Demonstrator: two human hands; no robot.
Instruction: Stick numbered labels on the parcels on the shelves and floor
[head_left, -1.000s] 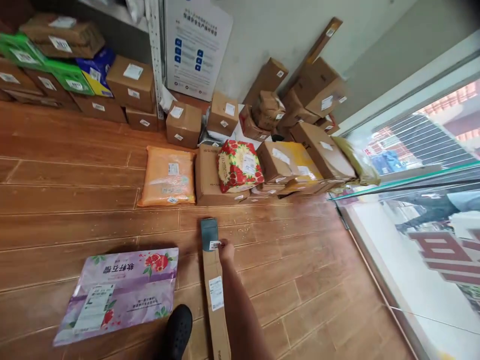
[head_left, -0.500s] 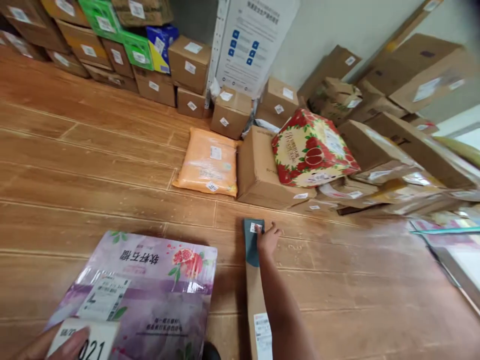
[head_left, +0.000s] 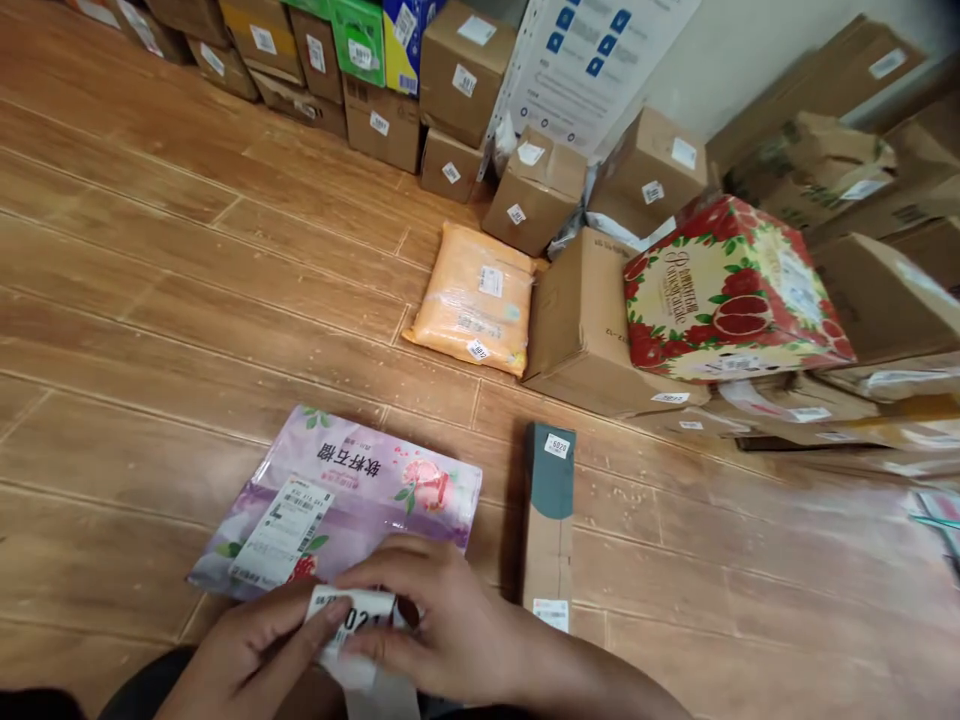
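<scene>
A strip of white printed labels (head_left: 352,605), its top one showing "021", is pinched in my left hand (head_left: 259,640) low in the view. My right hand (head_left: 450,620) has its thumb and fingers closed on the same strip from the right. Just beyond both hands lies a purple pomegranate box (head_left: 360,490) with a shipping label, its near side partly covered by them. To its right, a long narrow carton (head_left: 551,520) with a dark green end lies on the floor. A small sticker (head_left: 556,445) reading 6020 is on that green end.
An orange plastic-wrapped parcel (head_left: 476,300) lies on the wooden floor (head_left: 187,330). Behind it and to the right stand brown cartons (head_left: 592,320), with a red pomegranate box (head_left: 697,290) on top. More stacked parcels (head_left: 382,120) line the wall by a poster (head_left: 592,70).
My right hand has left the long carton's green end and come back to the label strip in my left hand. The view has shifted, so the parcels sit farther right.
</scene>
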